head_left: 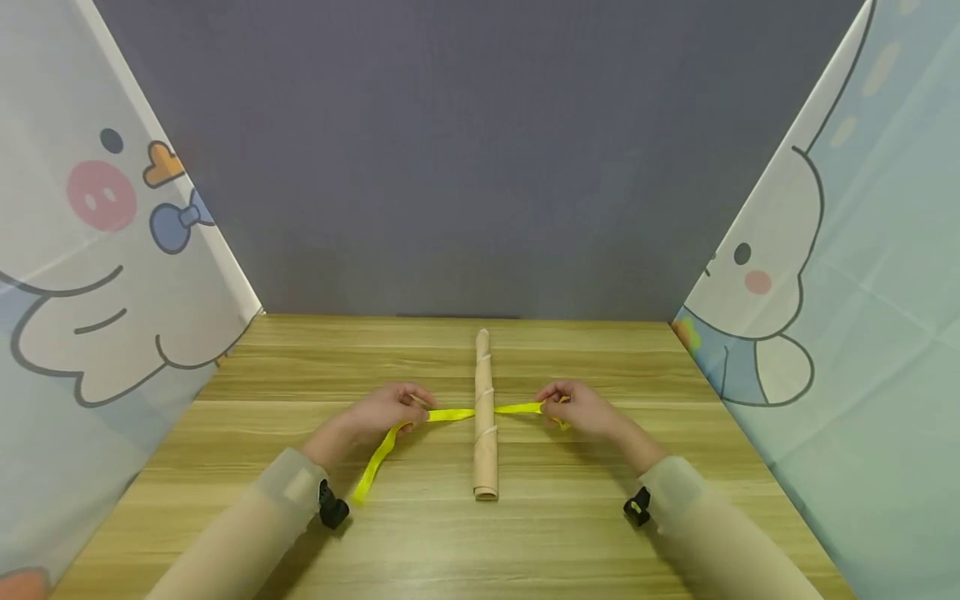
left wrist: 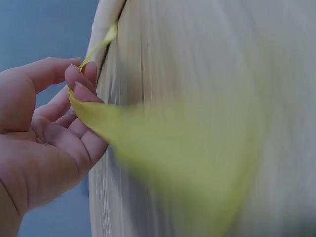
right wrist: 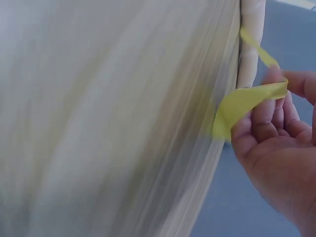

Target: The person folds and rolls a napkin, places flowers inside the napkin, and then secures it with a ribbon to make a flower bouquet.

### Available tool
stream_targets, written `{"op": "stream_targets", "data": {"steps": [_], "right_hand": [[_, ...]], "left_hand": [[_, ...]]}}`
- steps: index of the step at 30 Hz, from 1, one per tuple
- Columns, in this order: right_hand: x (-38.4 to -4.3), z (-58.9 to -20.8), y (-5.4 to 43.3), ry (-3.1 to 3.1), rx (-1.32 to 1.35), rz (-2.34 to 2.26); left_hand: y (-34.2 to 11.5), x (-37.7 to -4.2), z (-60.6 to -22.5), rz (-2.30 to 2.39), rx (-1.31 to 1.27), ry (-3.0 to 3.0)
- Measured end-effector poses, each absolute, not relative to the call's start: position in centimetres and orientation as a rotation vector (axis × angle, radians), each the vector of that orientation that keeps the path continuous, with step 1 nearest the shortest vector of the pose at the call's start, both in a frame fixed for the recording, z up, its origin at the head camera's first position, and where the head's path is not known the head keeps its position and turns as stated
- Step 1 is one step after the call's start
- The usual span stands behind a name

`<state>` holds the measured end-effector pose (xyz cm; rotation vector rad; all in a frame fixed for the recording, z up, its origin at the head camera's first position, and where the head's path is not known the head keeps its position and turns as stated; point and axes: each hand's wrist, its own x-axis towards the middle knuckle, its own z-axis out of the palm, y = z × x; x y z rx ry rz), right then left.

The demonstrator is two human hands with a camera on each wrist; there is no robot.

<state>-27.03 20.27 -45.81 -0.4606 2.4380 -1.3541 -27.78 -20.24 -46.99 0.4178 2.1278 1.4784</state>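
A beige rolled sheet [head_left: 486,458] lies lengthwise on the table, with a pale cord or edge spiralling round it. Under its middle passes a yellow ribbon [head_left: 451,414], which comes out on both sides. My left hand [head_left: 386,410] pinches the ribbon left of the roll, and a long tail hangs from it toward the front. On the other side my right hand [head_left: 583,408] pinches the ribbon, with a shorter end below the fingers. In the left wrist view the loose ribbon tail [left wrist: 163,143] is blurred. The right wrist view shows the other ribbon end [right wrist: 232,111] folded over the fingers.
The wood-grain table [head_left: 420,550] reaches back to a dark grey panel [head_left: 480,167]. Cloths printed with cartoon animals hang at the left [head_left: 150,317] and right [head_left: 862,417]. A black wrist device sits at each cuff.
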Motion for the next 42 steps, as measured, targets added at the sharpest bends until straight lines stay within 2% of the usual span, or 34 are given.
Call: {"op": "stream_targets", "data": {"steps": [7,15,20,32,42], "right_hand": [[-28.4,-46.1,22.4,2.464,-0.479,-1.318],[-28.9,-46.3,23.9,2.567,-0.48,-1.206],[-29.0,-46.3,25.1,2.578,-0.582,-1.149],[-29.0,-46.3,30.3,2.536,-0.682,-1.089],[-28.6,-46.4,32.3,2.666,-0.597,-0.958]], "left_hand": [[-22.4,-28.8,-47.3,1.406,0.516,2.285],[-23.6,-29.2,-47.2,1.344,0.526,2.394],[-23.9,-29.5,-47.4,1.321,0.513,2.434],[-24.5,-29.9,-47.7,1.308,0.474,2.477],[-25.9,-29.7,-47.6,1.279,0.587,2.438]]}}
